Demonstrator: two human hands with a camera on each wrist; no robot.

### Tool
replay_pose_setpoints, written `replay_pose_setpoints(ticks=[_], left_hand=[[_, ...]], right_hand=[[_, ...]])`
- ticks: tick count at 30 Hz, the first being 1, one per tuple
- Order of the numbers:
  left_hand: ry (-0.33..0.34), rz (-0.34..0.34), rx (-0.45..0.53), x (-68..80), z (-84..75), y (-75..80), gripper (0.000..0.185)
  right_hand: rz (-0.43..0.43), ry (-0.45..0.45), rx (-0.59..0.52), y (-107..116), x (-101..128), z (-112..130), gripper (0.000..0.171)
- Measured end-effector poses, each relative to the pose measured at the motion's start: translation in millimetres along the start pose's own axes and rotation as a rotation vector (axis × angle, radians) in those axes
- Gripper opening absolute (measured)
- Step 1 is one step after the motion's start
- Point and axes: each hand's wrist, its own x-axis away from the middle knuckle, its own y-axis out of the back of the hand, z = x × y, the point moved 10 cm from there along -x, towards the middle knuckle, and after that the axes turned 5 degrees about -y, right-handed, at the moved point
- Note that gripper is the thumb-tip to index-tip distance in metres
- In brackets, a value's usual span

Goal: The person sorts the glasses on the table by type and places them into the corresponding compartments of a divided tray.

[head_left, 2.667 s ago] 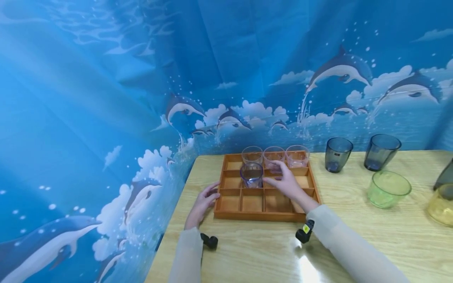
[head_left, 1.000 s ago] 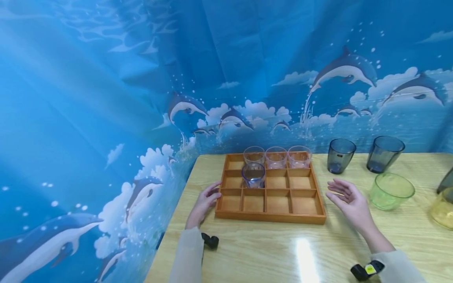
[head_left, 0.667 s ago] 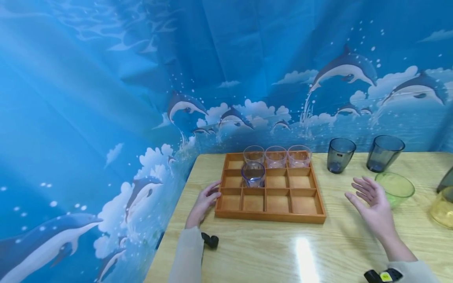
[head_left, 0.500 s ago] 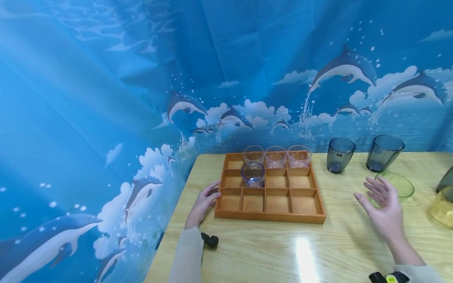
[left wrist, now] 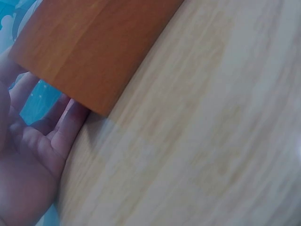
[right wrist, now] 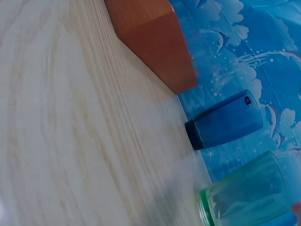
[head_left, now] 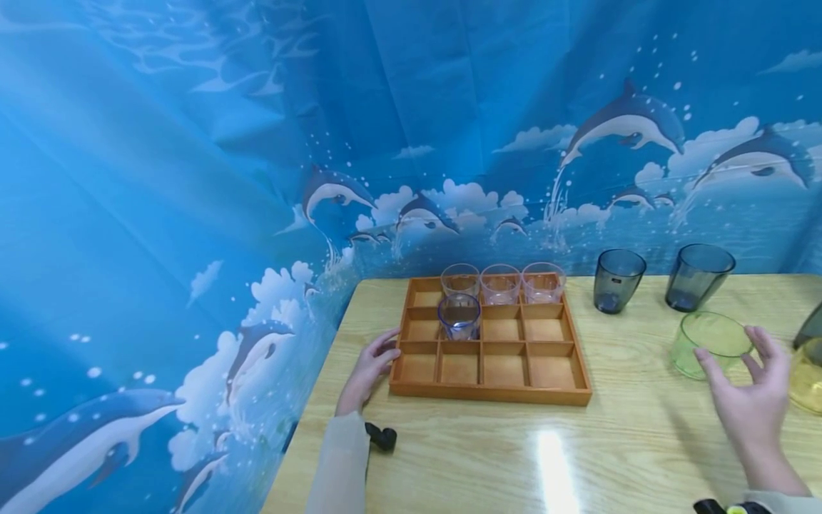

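Observation:
My right hand (head_left: 751, 385) is spread beside a green glass (head_left: 709, 346), thumb and fingers apart. The thumb overlaps its near side in the head view. In the right wrist view the green glass (right wrist: 249, 193) stands with a fingertip (right wrist: 296, 209) by its rim. My left hand (head_left: 371, 368) rests against the left side of a divided wooden tray (head_left: 488, 392), fingers loosely bent; the left wrist view has them at the tray's corner (left wrist: 94, 89). A blue-rimmed glass (head_left: 459, 320) sits in the tray's middle row, second compartment from the left.
Three clear to pinkish glasses (head_left: 501, 285) fill the tray's back row except its left compartment. Two dark blue-grey glasses (head_left: 616, 282) stand right of the tray, behind the green one. A yellow glass (head_left: 808, 378) and another dark glass (head_left: 810, 327) are at the right edge.
My right hand has moved from the tray's middle compartments rightward across the table to the green glass, its fingers spread. My left hand stays at the tray's left side.

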Motion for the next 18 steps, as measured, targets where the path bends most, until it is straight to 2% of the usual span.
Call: replay_pose_setpoints(ticks=[5, 11, 18], left_hand=[[0.011, 0.026, 0.008, -0.3, -1.1, -1.5, 0.048], [0.01, 0.065, 0.001, 9.0, -24.0, -7.4, 0.048], [0.014, 0.063, 0.007, 10.7, -26.5, -8.1, 0.047]], right_hand=[[0.02, -0.172, 0.057, 5, -6, -25, 0.078], [0.104, -0.344, 0.135, -2, -10, -52, 0.089], [0.225, -0.415, 0.17, -10, -14, -70, 0.1]])
